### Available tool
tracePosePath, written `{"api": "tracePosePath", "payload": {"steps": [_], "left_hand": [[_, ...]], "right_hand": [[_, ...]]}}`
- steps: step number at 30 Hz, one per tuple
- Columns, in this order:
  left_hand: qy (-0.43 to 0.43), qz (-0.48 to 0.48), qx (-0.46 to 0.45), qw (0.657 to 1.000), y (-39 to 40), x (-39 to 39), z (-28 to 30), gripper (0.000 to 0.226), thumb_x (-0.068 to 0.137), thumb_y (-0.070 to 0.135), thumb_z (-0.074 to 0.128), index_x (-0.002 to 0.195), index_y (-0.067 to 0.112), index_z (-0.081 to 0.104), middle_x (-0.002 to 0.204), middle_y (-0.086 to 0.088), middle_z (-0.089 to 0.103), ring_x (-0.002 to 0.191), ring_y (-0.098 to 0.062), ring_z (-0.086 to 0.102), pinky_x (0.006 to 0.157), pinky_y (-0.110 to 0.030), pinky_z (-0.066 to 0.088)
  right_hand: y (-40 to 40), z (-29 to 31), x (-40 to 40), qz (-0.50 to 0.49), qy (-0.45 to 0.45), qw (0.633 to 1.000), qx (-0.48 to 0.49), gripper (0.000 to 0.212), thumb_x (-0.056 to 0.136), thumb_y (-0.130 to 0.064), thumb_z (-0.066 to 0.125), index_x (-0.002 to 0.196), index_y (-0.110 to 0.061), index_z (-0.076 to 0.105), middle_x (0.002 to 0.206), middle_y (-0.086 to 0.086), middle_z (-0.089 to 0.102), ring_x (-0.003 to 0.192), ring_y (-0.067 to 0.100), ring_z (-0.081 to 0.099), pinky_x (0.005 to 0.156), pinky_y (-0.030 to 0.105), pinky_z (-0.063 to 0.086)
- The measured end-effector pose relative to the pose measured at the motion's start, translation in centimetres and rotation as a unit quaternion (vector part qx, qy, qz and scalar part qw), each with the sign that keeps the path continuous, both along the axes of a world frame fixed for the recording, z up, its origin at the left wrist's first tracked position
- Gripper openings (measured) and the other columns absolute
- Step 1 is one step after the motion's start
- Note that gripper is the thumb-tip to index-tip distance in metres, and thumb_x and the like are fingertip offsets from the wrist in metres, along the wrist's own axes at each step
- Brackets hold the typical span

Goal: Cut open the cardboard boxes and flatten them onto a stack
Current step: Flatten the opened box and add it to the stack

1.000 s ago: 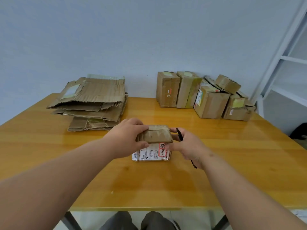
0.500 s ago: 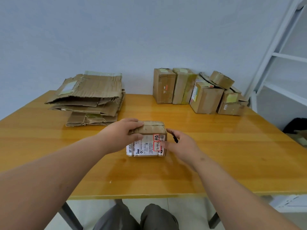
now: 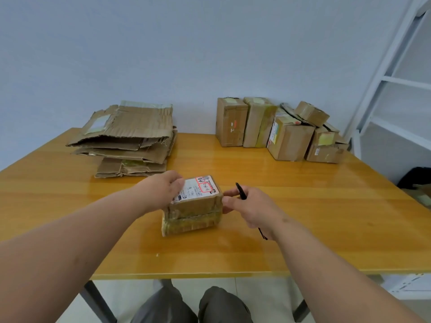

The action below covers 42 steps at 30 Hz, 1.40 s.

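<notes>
Flattened brown cardboard stack (image 3: 130, 138) far left. Left hand (image 3: 163, 190) gripping small taped cardboard box (image 3: 193, 205) mid-table, likely steadying for cutting. Right hand (image 3: 247, 206) clasping slim black cutter (image 3: 241, 191), fingertips on box. Uncut brown boxes (image 3: 275, 129) waiting right; glossy yellow wooden table (image 3: 303, 229), pale blue wall (image 3: 210, 43), white rack (image 3: 396, 78).

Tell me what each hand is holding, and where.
Left hand grips the small box at its top left edge. Right hand holds a black cutter mid-handle, fingers touching the box's right side.
</notes>
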<state>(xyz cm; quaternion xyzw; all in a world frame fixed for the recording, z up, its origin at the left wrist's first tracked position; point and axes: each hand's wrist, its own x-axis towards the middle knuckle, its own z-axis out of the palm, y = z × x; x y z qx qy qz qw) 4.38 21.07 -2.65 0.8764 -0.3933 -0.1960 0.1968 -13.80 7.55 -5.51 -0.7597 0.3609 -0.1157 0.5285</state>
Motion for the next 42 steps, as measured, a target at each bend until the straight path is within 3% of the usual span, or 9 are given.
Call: {"api": "tracePosePath", "payload": {"steps": [2, 5, 8, 12, 16, 20, 31, 37, 42], "left_hand": [[-0.047, -0.054, 0.059, 0.996, -0.2, -0.6, 0.3, 0.080, 0.088, 0.074, 0.030, 0.152, 0.026, 0.030, 0.155, -0.005, 0.034, 0.138, -0.028, 0.037, 0.111, -0.045, 0.035], [-0.160, -0.146, 0.157, 0.964, -0.2, -1.1, 0.6, 0.110, 0.074, 0.086, 0.035, 0.158, 0.020, 0.007, 0.164, 0.003, 0.003, 0.150, -0.029, 0.005, 0.119, -0.047, 0.016], [-0.176, -0.159, 0.145, 0.961, -0.1, -0.6, 0.3, 0.100, 0.081, 0.079, 0.038, 0.158, 0.021, 0.010, 0.162, 0.001, 0.017, 0.145, -0.024, 0.025, 0.117, -0.041, 0.029], [-0.172, -0.166, 0.141, 0.961, -0.4, -0.2, 0.6, 0.082, 0.089, 0.071, 0.035, 0.157, 0.030, 0.015, 0.158, 0.003, 0.031, 0.138, -0.022, 0.038, 0.108, -0.037, 0.037], [-0.088, -0.161, 0.122, 0.976, -0.5, 0.4, 1.2, 0.062, 0.095, 0.063, 0.034, 0.152, 0.046, 0.018, 0.151, -0.003, 0.042, 0.126, -0.026, 0.048, 0.096, -0.035, 0.040], [-0.009, -0.148, 0.081, 0.986, -0.5, 0.9, 1.3, 0.052, 0.095, 0.061, 0.034, 0.146, 0.053, 0.028, 0.147, -0.004, 0.046, 0.128, -0.027, 0.047, 0.103, -0.039, 0.036], [0.041, -0.115, 0.021, 0.992, -1.0, 1.2, 0.7, 0.046, 0.097, 0.058, 0.036, 0.143, 0.052, 0.038, 0.139, 0.002, 0.051, 0.112, -0.014, 0.042, 0.095, -0.033, 0.031], [0.037, -0.118, 0.037, 0.992, -1.2, 1.0, 0.9, 0.048, 0.096, 0.059, 0.033, 0.144, 0.054, 0.034, 0.143, 0.003, 0.050, 0.131, -0.022, 0.043, 0.105, -0.037, 0.030], [0.036, -0.116, 0.044, 0.992, -0.9, 0.9, 0.9, 0.049, 0.095, 0.060, 0.032, 0.143, 0.055, 0.033, 0.145, 0.001, 0.048, 0.135, -0.024, 0.040, 0.110, -0.040, 0.028]], "right_hand": [[0.3, -0.3, 0.2, 0.003, 0.008, 1.000, -0.007, 0.019, 0.095, -0.033, 0.062, 0.111, -0.023, 0.062, 0.090, -0.002, 0.076, 0.040, -0.005, 0.047, 0.045, 0.016, 0.030], [0.4, -0.8, 0.3, -0.006, 0.003, 1.000, 0.006, 0.018, 0.096, -0.032, 0.061, 0.105, -0.017, 0.061, 0.073, 0.002, 0.068, 0.036, 0.000, 0.042, 0.046, 0.020, 0.031], [0.2, -1.4, 0.1, -0.033, -0.004, 0.999, 0.024, 0.016, 0.093, -0.024, 0.063, 0.106, -0.016, 0.057, 0.067, 0.005, 0.052, 0.041, 0.009, 0.037, 0.043, 0.026, 0.027], [-0.6, -2.0, -0.6, -0.062, -0.004, 0.995, 0.076, 0.030, 0.087, -0.004, 0.050, 0.113, -0.017, 0.042, 0.078, 0.011, 0.046, 0.052, 0.017, 0.032, 0.046, 0.029, 0.026], [-1.1, -2.4, -1.1, -0.027, -0.040, 0.997, 0.052, 0.011, 0.094, -0.004, 0.050, 0.100, -0.013, 0.046, 0.077, 0.009, 0.050, 0.052, 0.016, 0.040, 0.050, 0.029, 0.034], [-0.9, -2.5, -1.3, -0.010, -0.068, 0.997, -0.026, 0.008, 0.098, -0.012, 0.051, 0.102, -0.005, 0.054, 0.084, 0.008, 0.055, 0.056, 0.015, 0.048, 0.055, 0.028, 0.042], [-0.2, -2.9, 0.1, 0.012, -0.118, 0.988, -0.096, 0.017, 0.101, -0.014, 0.048, 0.110, -0.021, 0.061, 0.073, 0.000, 0.058, 0.052, 0.004, 0.047, 0.052, 0.016, 0.042], [-0.3, -3.1, 0.3, 0.009, -0.127, 0.987, -0.102, 0.022, 0.101, -0.014, 0.049, 0.112, -0.025, 0.065, 0.070, -0.001, 0.058, 0.052, 0.007, 0.046, 0.053, 0.024, 0.041], [-0.3, -2.8, 0.3, 0.008, -0.138, 0.986, -0.094, 0.023, 0.100, -0.012, 0.050, 0.112, -0.020, 0.068, 0.070, 0.002, 0.059, 0.052, 0.005, 0.047, 0.053, 0.019, 0.042]]}}
